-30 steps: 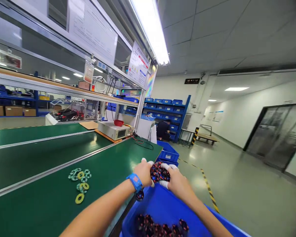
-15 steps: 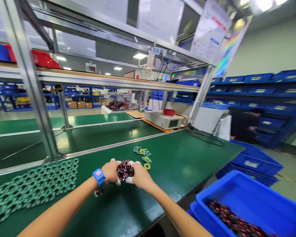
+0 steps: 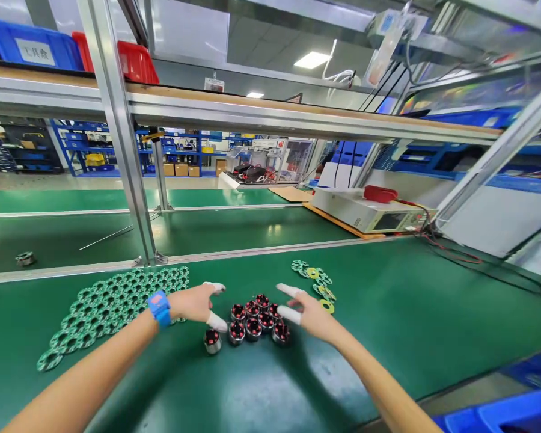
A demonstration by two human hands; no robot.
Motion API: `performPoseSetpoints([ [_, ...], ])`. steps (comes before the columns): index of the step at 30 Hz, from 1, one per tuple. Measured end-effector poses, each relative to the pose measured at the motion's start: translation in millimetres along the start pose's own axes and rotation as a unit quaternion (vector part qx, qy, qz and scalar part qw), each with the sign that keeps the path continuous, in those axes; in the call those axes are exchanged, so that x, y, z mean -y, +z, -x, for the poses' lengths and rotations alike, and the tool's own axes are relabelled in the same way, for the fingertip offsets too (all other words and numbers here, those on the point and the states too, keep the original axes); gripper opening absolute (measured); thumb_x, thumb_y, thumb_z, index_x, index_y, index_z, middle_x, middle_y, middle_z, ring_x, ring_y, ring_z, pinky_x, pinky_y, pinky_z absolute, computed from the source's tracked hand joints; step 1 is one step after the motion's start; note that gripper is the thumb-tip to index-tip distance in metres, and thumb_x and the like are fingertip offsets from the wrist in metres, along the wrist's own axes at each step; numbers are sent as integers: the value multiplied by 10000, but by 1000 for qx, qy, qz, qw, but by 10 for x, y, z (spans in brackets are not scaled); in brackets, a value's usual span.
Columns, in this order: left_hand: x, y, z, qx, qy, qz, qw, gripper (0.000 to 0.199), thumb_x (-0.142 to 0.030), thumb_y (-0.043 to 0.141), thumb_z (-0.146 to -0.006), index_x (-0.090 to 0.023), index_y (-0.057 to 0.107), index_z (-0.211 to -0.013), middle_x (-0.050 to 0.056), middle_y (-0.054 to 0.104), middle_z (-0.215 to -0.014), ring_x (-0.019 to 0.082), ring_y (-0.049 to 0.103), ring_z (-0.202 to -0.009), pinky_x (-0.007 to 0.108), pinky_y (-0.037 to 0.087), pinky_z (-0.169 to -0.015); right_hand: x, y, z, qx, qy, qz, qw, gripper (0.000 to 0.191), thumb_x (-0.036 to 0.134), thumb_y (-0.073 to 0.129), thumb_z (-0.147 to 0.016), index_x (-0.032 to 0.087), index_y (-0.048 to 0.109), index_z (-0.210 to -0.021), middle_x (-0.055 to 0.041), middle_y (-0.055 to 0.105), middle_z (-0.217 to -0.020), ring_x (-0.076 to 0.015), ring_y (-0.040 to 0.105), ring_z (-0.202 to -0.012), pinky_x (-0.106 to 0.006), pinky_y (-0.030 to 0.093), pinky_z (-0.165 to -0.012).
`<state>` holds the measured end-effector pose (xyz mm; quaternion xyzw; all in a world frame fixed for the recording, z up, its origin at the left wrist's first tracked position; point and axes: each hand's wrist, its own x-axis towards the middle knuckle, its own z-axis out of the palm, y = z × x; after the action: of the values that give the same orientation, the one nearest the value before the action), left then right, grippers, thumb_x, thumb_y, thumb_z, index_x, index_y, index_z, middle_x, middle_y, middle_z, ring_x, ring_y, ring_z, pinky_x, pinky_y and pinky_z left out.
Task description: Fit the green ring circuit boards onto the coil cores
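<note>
On the green mat stands a cluster of several small metal cylinders [image 3: 253,328] with black and red insides. One more cylinder [image 3: 212,341] stands apart, just left of the cluster and below my left fingers. My left hand [image 3: 198,304], with white-covered fingertips and a blue wristband [image 3: 159,308], is open at the cluster's left and holds nothing. My right hand [image 3: 309,310], also with white fingertip covers, is open at the right edge of the cluster. Green ring-shaped boards [image 3: 112,304] lie in rows at the left. Green and yellow rings [image 3: 327,293] lie beyond my right hand.
A metal post [image 3: 121,132] rises behind the green rows. An instrument [image 3: 369,210] with a red tray [image 3: 380,193] sits at the back right, cables beside it. A shelf [image 3: 270,111] crosses above. Part of a blue bin [image 3: 505,415] shows at lower right.
The view has swung left and lower. My hands, earlier close together around several cylinders, have moved apart and let them go; the cylinders now stand on the mat between them.
</note>
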<state>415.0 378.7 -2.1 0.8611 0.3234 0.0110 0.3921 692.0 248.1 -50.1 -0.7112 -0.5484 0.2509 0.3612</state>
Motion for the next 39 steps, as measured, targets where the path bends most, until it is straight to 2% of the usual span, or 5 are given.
performPoseSetpoints([
  [10,253,779,405,-188,-53,-28,980,424,-309,714,-635,-119,589,-993,83,607,-953,224,574,-861,317,442,-795,0,545,-666,146,-99,-247,953,802,765,342,-751,159,495,-1253,-157,591,-1215,-277,532,-1140,-474,363,-1004],
  [17,553,708,238,-293,-63,45,953,549,-107,652,-658,-119,495,-1185,100,581,-1105,204,570,-961,335,451,-873,151,657,-413,244,-153,-244,926,681,720,447,-755,209,576,-1185,-97,596,-1221,-275,484,-1190,-503,223,-1077],
  [25,523,707,-97,-291,7,148,945,659,51,545,-673,-122,418,-1297,122,578,-1195,187,552,-1086,307,460,-932,253,798,-45,281,-191,-226,913,738,725,518,-702,196,562,-1215,-101,515,-1314,-256,434,-1235,-426,269,-1077],
  [33,577,760,-203,-254,52,194,946,691,63,512,-681,-151,393,-1327,95,554,-1238,172,554,-1091,319,441,-971,17,860,-317,129,-124,-191,965,605,636,471,-761,159,611,-1106,-115,689,-954,-274,645,-813,-485,528,-734],
  [39,575,732,-425,-235,57,196,950,682,5,561,-686,-147,390,-1329,93,587,-1175,170,588,-1000,307,473,-915,231,931,-147,182,-183,-154,954,312,403,561,-783,200,680,-988,-70,689,-1017,-252,616,-956,-442,453,-915],
])
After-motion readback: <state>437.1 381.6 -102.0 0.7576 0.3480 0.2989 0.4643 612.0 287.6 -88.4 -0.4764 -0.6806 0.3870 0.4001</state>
